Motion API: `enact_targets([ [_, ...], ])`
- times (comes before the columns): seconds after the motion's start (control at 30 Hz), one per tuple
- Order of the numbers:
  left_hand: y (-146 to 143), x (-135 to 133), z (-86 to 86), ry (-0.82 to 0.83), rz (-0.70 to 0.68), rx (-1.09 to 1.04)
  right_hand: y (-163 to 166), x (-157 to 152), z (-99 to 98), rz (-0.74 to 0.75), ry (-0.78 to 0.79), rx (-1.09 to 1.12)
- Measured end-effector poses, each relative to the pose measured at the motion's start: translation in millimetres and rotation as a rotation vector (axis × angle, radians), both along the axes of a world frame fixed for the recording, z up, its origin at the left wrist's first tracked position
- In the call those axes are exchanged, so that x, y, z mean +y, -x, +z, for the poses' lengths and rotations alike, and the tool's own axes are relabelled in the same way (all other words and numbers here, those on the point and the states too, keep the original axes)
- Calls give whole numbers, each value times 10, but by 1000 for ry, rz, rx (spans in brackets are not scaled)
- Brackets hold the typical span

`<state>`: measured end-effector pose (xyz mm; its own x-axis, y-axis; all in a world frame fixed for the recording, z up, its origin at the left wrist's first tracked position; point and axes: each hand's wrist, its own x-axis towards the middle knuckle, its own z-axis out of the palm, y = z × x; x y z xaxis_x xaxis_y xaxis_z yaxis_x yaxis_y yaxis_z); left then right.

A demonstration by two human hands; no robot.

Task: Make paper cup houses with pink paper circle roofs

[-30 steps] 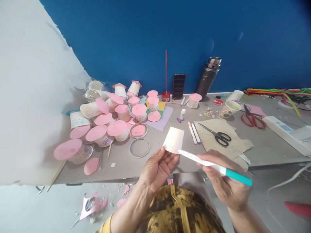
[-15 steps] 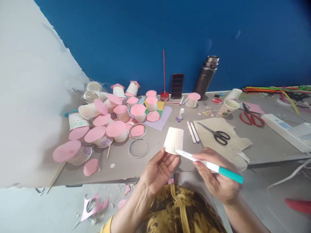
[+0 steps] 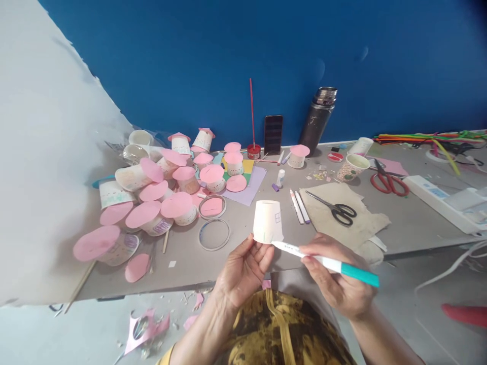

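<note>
My left hand pinches the rim of an upturned white paper cup that has a small window drawn on its side. My right hand grips a white marker with a teal end; its tip touches the cup's lower edge. Both hands hover over the near edge of the grey table.
A heap of paper cups with pink round lids fills the table's left. Two tape rings, markers, black scissors on a cloth, red scissors, a flask, a phone and pipe cleaners lie beyond.
The cup has turned in my left hand, bringing the drawn window into view on its right side. The marker stays at its lower edge. The camera shifted slightly right.
</note>
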<state>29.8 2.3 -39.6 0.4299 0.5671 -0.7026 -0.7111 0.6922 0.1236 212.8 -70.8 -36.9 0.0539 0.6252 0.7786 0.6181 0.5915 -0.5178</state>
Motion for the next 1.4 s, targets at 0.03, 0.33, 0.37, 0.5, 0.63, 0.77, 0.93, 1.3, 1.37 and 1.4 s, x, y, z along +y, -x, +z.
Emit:
enact_targets([
  [0.03, 2, -2, -3, 3, 0, -3, -5, 5, 0, 7, 2, 2],
  [0.33, 44, 14, -37, 28, -60, -107, -71, 3, -23, -7, -29, 83],
  [0.37, 57, 21, -47, 32, -78, -126, -76, 3, -28, -11, -31, 89],
  [0.5, 115, 51, -86, 14, -123, -239, -85, 12, -34, 37, 9, 80],
  [0.63, 155, 59, -110, -3, -114, -282, -84, 26, -36, 41, 1, 90],
  [0.77, 186, 54, -141, -34, -125, -284, -80, 36, -47, 22, -30, 111],
  [0.93, 184, 58, -143, 22, -89, -263, -57, 39, -36, 83, -21, 149],
  [1.3, 182, 33, -118, 3, -111, -269, -21, 51, -23, 86, -30, 186],
  [1.37, 174, 31, -115, 9, -108, -268, -17, 54, -23, 68, -37, 202],
  [1.4, 169, 31, -113, 11, -106, -268, -15, 55, -26, 89, -26, 201],
])
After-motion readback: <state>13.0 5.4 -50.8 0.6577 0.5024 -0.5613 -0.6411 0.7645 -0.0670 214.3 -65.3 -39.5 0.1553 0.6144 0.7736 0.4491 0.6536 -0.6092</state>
